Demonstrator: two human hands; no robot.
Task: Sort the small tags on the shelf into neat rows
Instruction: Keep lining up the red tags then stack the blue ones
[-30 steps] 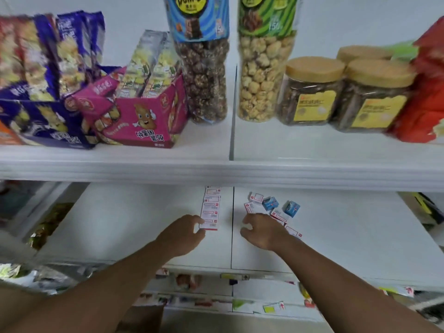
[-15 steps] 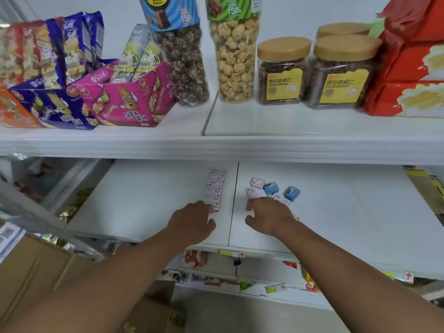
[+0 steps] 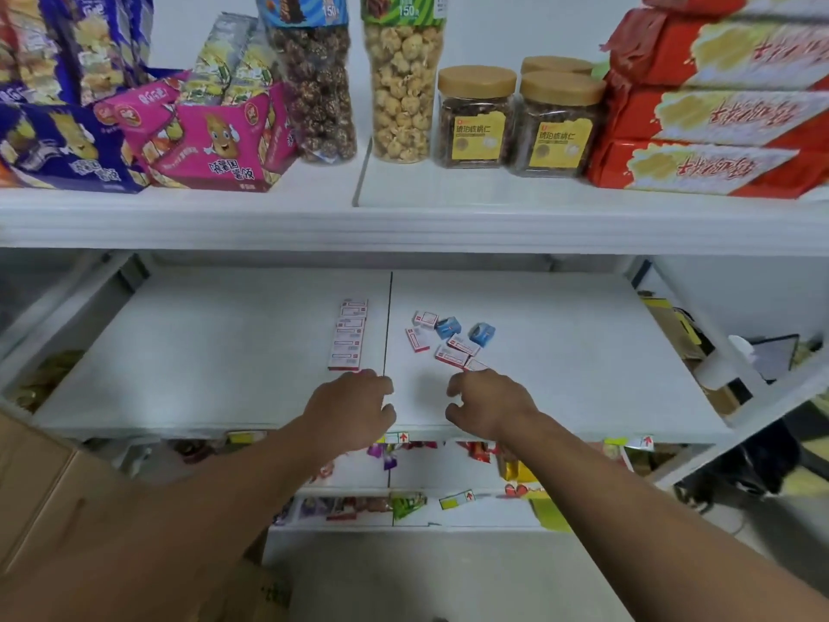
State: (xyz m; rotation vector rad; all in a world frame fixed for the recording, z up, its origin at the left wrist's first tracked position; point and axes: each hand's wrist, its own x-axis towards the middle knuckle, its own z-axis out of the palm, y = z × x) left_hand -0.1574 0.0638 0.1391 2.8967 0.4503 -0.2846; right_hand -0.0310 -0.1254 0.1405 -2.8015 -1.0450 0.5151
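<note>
On the white lower shelf (image 3: 560, 374), a neat column of white-and-red tags (image 3: 349, 335) lies just left of the centre seam. Right of the seam is a loose cluster of white-and-red tags (image 3: 451, 350) with two blue tags (image 3: 447, 327) (image 3: 482, 334) among them. My left hand (image 3: 354, 410) hovers just below the column's near end with fingers loosely curled, and nothing shows in it. My right hand (image 3: 486, 404) sits at the near edge of the cluster, its curled fingertips beside the closest tag (image 3: 475, 365). No tag is seen pinched.
The upper shelf (image 3: 403, 226) overhangs, carrying a pink snack box (image 3: 215, 145), popcorn tubes (image 3: 403, 83), lidded nut jars (image 3: 475, 119) and red packs (image 3: 709, 127). A cardboard box (image 3: 40, 496) stands at lower left. Shelves below hold wrapped sweets.
Both hands drew back toward the shelf's front edge. My left hand came off the column's nearest tag, and my right hand slid back from the cluster's middle to its near edge.
</note>
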